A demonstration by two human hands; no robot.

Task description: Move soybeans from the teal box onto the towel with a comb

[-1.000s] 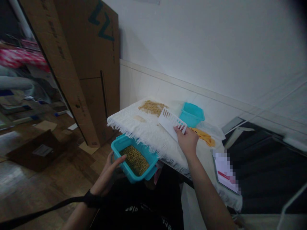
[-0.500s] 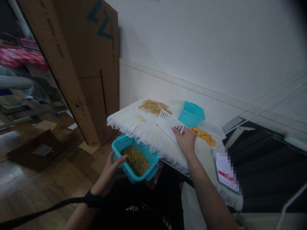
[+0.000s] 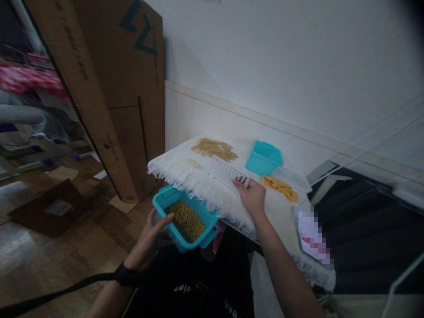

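Note:
My left hand (image 3: 154,232) grips the near left rim of a turquoise plastic bin (image 3: 180,240), thumb over the edge and the other fingers mostly hidden beneath. Yellowish beans (image 3: 188,221), likely soybeans, lie inside it, and the bin is held just below the table's front edge. My right hand (image 3: 250,194) is closed on one end of a white slotted plastic piece (image 3: 225,176), which slants low over the white fringed cloth (image 3: 172,163). A few loose beans lie on the cloth by its near edge. Beyond it spreads a pile of beans (image 3: 215,148).
Toward the wall stands a second turquoise bin (image 3: 263,161), with a yellow cloth (image 3: 280,187) and a clear plastic lid-like item (image 3: 293,179) beside it. A tablet-like device (image 3: 314,238) with a blurred screen lies at the table's right. A tall cardboard box (image 3: 132,132) rises on the left.
My right hand has drawn the white slotted piece slightly toward me and left, and it is tilted flatter. A few beans now show on the cloth before it. The held bin has shifted slightly left.

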